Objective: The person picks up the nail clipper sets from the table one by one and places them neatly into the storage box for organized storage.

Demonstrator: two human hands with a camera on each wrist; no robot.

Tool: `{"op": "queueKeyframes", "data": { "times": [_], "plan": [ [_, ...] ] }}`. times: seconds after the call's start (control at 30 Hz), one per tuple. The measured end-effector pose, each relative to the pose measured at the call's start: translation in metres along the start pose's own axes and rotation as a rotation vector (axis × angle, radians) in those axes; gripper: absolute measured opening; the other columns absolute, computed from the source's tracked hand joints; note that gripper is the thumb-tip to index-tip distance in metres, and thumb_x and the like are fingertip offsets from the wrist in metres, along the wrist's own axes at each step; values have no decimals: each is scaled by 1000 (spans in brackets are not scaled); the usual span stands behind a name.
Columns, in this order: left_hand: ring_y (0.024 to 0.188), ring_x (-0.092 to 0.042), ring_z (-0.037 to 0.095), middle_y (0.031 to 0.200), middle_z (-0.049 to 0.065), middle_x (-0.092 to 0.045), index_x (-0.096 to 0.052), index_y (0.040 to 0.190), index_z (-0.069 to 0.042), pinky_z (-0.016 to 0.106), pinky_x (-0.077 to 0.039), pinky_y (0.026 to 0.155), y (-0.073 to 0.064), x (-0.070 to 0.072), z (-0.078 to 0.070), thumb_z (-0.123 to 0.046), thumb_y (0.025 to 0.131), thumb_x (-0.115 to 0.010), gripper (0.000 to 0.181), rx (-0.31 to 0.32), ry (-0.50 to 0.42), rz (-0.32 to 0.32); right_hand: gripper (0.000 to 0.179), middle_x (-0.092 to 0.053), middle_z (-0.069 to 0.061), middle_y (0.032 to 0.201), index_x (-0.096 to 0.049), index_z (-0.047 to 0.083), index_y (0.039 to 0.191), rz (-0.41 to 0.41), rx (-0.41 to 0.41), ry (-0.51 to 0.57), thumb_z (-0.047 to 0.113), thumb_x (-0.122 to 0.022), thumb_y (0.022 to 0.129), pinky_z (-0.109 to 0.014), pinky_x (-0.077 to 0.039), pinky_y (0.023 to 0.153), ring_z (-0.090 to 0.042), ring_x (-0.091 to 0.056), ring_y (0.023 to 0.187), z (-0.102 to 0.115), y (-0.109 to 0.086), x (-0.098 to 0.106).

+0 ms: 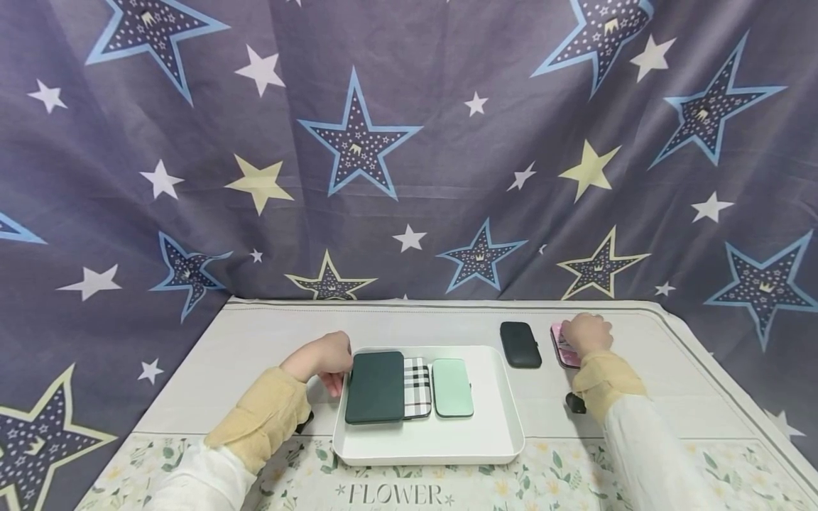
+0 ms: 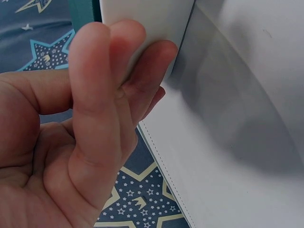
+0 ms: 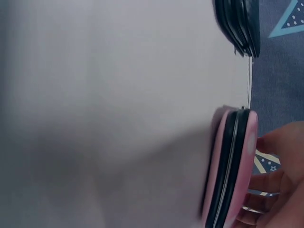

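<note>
My left hand (image 1: 327, 358) is at the left wall of a white tray (image 1: 441, 451). In the left wrist view its fingers (image 2: 92, 95) are fairly straight, with fingertips against the tray's outer side. Inside the tray lie a dark green case (image 1: 375, 387), a black-and-white plaid case (image 1: 417, 387) partly beneath it, and a mint green case (image 1: 452, 387). My right hand (image 1: 588, 333) is over a pink case (image 1: 564, 353) with dark edges, covering part of it. In the right wrist view the fingertips meet the lid of this closed pink case (image 3: 247, 161).
A black case (image 1: 520, 345) lies on the white table cover (image 1: 447, 323), between the tray and the pink case. Floral print and the word FLOWER mark the cover's near part. A star-patterned curtain (image 1: 409, 213) hangs behind the table.
</note>
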State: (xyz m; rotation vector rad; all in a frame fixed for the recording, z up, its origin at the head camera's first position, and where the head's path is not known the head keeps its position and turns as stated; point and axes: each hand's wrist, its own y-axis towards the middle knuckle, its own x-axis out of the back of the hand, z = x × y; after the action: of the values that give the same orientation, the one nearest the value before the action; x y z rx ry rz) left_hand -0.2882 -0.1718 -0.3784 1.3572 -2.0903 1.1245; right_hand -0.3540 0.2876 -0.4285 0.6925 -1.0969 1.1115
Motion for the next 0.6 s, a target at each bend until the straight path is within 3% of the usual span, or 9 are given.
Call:
{"op": "queueKeyframes", "data": {
  "times": [0.6],
  "plan": [
    [38, -57, 16, 54, 15, -61, -56, 81, 5, 31, -57, 43, 0, 0, 1, 6, 83, -43, 13, -2, 0, -2, 64, -47, -44, 114, -46, -21, 116, -44, -10, 46, 38, -51, 93, -58, -50, 88, -54, -51, 106, 4, 1, -3]
  ]
}}
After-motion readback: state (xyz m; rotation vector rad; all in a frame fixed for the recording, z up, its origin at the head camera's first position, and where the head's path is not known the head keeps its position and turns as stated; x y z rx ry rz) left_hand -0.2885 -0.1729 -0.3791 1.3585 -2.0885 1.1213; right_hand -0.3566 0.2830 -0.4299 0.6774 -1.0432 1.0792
